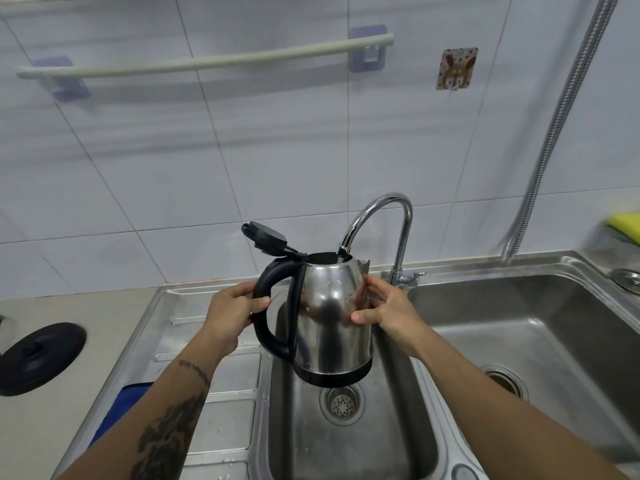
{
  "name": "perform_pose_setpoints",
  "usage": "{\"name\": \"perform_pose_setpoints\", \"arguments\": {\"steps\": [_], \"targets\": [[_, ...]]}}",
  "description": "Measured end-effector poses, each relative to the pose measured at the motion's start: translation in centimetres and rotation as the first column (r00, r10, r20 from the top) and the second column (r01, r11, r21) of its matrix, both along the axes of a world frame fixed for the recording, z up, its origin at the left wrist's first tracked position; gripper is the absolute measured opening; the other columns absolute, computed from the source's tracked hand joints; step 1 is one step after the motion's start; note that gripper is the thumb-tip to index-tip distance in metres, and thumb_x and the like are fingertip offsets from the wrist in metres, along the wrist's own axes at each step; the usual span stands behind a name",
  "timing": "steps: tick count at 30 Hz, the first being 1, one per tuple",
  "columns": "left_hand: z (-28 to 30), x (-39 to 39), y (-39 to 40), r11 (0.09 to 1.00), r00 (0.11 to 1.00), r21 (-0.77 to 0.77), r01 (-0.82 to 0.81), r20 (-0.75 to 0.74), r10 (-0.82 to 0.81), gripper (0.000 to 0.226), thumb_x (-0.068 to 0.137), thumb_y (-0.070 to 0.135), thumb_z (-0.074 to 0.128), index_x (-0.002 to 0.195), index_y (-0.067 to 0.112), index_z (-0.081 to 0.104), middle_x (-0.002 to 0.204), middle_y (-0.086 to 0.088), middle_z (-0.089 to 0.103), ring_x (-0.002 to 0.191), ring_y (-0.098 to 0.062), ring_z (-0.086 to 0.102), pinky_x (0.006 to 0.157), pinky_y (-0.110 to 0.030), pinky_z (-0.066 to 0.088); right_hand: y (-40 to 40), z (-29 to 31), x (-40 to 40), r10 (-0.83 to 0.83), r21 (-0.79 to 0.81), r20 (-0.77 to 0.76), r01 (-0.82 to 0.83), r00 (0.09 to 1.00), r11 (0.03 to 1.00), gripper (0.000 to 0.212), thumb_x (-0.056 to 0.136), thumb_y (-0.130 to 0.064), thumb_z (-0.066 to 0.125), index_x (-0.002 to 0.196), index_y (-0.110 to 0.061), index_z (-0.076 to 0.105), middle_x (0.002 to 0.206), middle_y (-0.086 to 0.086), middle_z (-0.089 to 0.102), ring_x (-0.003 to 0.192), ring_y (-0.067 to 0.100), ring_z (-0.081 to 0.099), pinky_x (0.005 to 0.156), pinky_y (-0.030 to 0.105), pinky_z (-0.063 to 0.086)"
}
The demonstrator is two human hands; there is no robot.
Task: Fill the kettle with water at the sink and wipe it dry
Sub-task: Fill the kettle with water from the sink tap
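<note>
While the left hand (231,315) grips the black handle (266,317), fingers curled round it, the kettle (330,317) hangs upright above the sink (349,441), over the drain (342,403). Right hand (389,308) is on the opposite side, thumb and fingers spread flat against the steel body below the spout, steadying it. Lid (266,239) flipped open, tilted back. Tap (379,230) outlet sits just inside the kettle mouth. Can't tell if water is running. Blue cloth (119,410) lies on the drainboard under the left forearm.
</note>
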State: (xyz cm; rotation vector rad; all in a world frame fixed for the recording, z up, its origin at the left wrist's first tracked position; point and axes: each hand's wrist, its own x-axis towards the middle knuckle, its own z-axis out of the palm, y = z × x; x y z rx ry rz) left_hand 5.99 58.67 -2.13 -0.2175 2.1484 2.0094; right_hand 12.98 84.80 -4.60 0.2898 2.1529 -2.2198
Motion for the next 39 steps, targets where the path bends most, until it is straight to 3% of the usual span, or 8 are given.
{"name": "perform_pose_setpoints", "arguments": {"steps": [4, 7, 12, 17, 22, 26, 31, 39], "targets": [[-0.3, 0.0, 0.0, 0.999, 1.000, -0.049, 0.018, -0.013, -0.018, 0.033, 0.084, -0.010, 0.063, 0.110, 0.008, 0.070, 0.085, -0.003, 0.072, 0.082, -0.020, 0.066, 0.079, -0.032, 0.054, -0.4, -0.8, -0.2, -0.019, -0.022, 0.010, 0.020, 1.000, 1.000, 0.071, 0.070, 0.024, 0.073, 0.119, -0.025, 0.054, 0.108, -0.015, 0.062, 0.100, 0.003, 0.060, 0.069, 0.014, 0.053], [-0.5, -0.1, 0.0, 0.997, 1.000, -0.069, 0.017, -0.015, -0.018, 0.031, 0.083, -0.011, 0.063, 0.108, 0.006, 0.070, 0.085, -0.004, 0.071, 0.079, -0.020, 0.066, 0.082, -0.033, 0.054, -0.6, -1.7, -0.5, -0.047, -0.033, 0.022, 0.047, 0.999, 0.998, 0.070, 0.067, 0.025, 0.073, 0.119, -0.019, 0.061, 0.114, -0.005, 0.069, 0.113, 0.018, 0.065, 0.077, 0.019, 0.057], [-0.9, -0.2, 0.0, 0.994, 0.999, -0.108, 0.002, -0.047, -0.007, 0.030, 0.081, -0.011, 0.066, 0.103, 0.008, 0.071, 0.080, -0.001, 0.072, 0.076, -0.017, 0.066, 0.083, -0.034, 0.053, -1.0, -2.8, -0.6, -0.054, -0.037, 0.053, 0.056, 0.997, 0.998, 0.093, 0.054, 0.005, 0.084, 0.140, -0.015, 0.054, 0.133, 0.006, 0.065, 0.128, 0.028, 0.059, 0.108, 0.047, 0.049], [-0.9, -0.4, -0.1, 0.978, 0.991, -0.207, 0.026, -0.120, -0.051, 0.030, 0.079, -0.006, 0.071, 0.105, 0.010, 0.072, 0.092, -0.004, 0.073, 0.084, -0.017, 0.068, 0.075, -0.026, 0.054, -1.5, -3.2, -0.3, -0.075, -0.042, 0.053, 0.077, 0.996, 0.996, 0.090, 0.050, -0.006, 0.087, 0.134, -0.019, 0.058, 0.127, 0.002, 0.068, 0.123, 0.026, 0.062, 0.106, 0.047, 0.051], [-0.6, 0.0, 0.1, 0.953, 0.980, -0.303, 0.026, -0.181, -0.084, 0.031, 0.079, -0.003, 0.072, 0.103, 0.017, 0.072, 0.096, 0.004, 0.071, 0.085, -0.004, 0.064, 0.068, -0.014, 0.045, -1.7, -3.2, -0.2, -0.095, -0.035, 0.048, 0.097, 0.994, 0.995, 0.095, 0.051, -0.006, 0.088, 0.138, -0.019, 0.055, 0.129, -0.001, 0.067, 0.124, 0.023, 0.060, 0.109, 0.048, 0.048], [-0.5, 0.2, 0.2, 0.953, 0.977, -0.303, 0.012, -0.200, -0.076, 0.032, 0.080, -0.003, 0.071, 0.104, 0.018, 0.071, 0.094, 0.005, 0.071, 0.081, -0.003, 0.066, 0.067, -0.013, 0.045, -1.5, -3.1, -0.4, -0.099, -0.030, 0.028, 0.099, 0.995, 0.995, 0.092, 0.052, -0.004, 0.088, 0.137, -0.018, 0.055, 0.127, -0.001, 0.068, 0.122, 0.022, 0.062, 0.109, 0.048, 0.047], [-0.7, 0.1, 0.8, 0.959, 0.977, -0.282, -0.018, -0.208, -0.043, 0.026, 0.083, 0.002, 0.070, 0.103, 0.018, 0.072, 0.092, 0.002, 0.073, 0.083, -0.010, 0.068, 0.075, -0.020, 0.049, -1.2, -3.2, -0.6, -0.116, -0.005, 0.002, 0.116, 0.993, 0.993, 0.066, 0.063, 0.013, 0.083, 0.114, -0.024, 0.063, 0.114, 0.001, 0.071, 0.115, 0.021, 0.065, 0.105, 0.043, 0.050], [-0.9, 0.1, 0.6, 0.975, 0.982, -0.220, 0.002, -0.184, -0.044, 0.029, 0.078, -0.001, 0.073, 0.100, 0.018, 0.074, 0.084, 0.004, 0.075, 0.080, -0.010, 0.070, 0.080, -0.025, 0.052, -0.9, -4.1, -0.7, -0.112, -0.032, -0.003, 0.112, 0.994, 0.993, 0.081, 0.059, 0.012, 0.085, 0.131, -0.014, 0.058, 0.116, 0.002, 0.071, 0.116, 0.022, 0.065, 0.108, 0.047, 0.049]]}}
